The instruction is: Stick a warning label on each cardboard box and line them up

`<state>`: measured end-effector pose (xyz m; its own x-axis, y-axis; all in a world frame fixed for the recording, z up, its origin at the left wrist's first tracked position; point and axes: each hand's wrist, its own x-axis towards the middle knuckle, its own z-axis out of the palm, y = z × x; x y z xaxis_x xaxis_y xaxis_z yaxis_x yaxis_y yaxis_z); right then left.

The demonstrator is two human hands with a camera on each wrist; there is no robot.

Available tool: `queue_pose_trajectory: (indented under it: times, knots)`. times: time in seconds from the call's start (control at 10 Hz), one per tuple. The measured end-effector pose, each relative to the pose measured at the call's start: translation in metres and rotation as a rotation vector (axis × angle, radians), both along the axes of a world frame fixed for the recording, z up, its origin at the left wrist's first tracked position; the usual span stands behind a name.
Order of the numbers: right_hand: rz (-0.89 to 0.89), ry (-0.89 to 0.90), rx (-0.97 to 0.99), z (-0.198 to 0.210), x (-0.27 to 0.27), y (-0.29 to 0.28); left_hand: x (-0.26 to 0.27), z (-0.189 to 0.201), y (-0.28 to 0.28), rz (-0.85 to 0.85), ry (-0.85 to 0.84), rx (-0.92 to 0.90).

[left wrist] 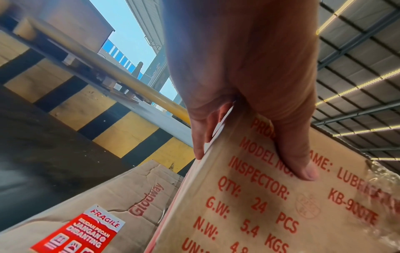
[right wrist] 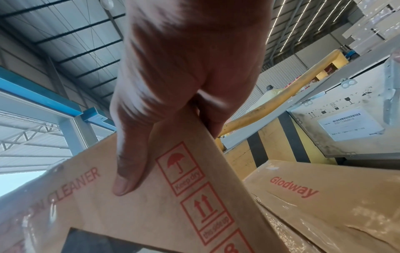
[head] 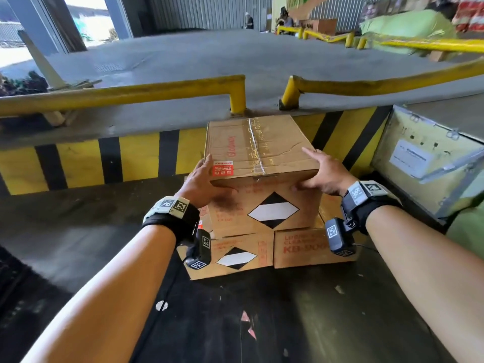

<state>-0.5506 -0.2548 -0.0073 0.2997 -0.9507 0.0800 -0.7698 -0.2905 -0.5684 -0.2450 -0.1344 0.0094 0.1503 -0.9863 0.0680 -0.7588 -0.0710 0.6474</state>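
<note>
A taped cardboard box (head: 262, 142) sits on top of two lower boxes, one at the left (head: 235, 255) and one at the right (head: 301, 247). A red fragile label (head: 222, 168) is stuck on its top near the left corner. My left hand (head: 201, 184) grips the near left corner, thumb (left wrist: 298, 154) on the printed front face. My right hand (head: 324, 174) grips the near right corner, thumb (right wrist: 127, 171) on the front. The left wrist view shows another fragile label (left wrist: 82, 231) on the lower box (left wrist: 134, 188).
A yellow-and-black striped dock wall (head: 136, 158) with yellow rails (head: 131, 93) stands right behind the boxes. A pale crate (head: 424, 158) with a paper label stands at the right. The boxes rest on dark floor (head: 288, 323).
</note>
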Motion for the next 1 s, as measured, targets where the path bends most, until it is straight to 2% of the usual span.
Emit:
queue_pose_trajectory:
  times: [0.2,0.5,0.6,0.8,0.9,1.0]
  knots:
    - [0.015,-0.018,0.015,-0.014,0.005,-0.018,0.012,-0.018,-0.024,0.004,-0.023,0.038]
    - [-0.001,-0.023,0.032,-0.012,0.005,-0.01,0.019,-0.024,-0.033,-0.002,-0.046,0.089]
    - [-0.038,-0.006,-0.021,-0.013,0.006,0.0,0.021,-0.027,-0.03,0.032,-0.056,0.093]
    - [-0.183,0.185,-0.312,-0.037,0.025,0.054,0.035,-0.052,0.013,0.056,-0.119,0.012]
    - [-0.159,0.222,-0.374,-0.044,0.048,0.095,0.055,-0.063,0.059,0.061,-0.071,0.103]
    - [0.051,0.204,-0.409,-0.03,0.081,0.125,0.074,-0.104,0.139,0.004,0.023,0.201]
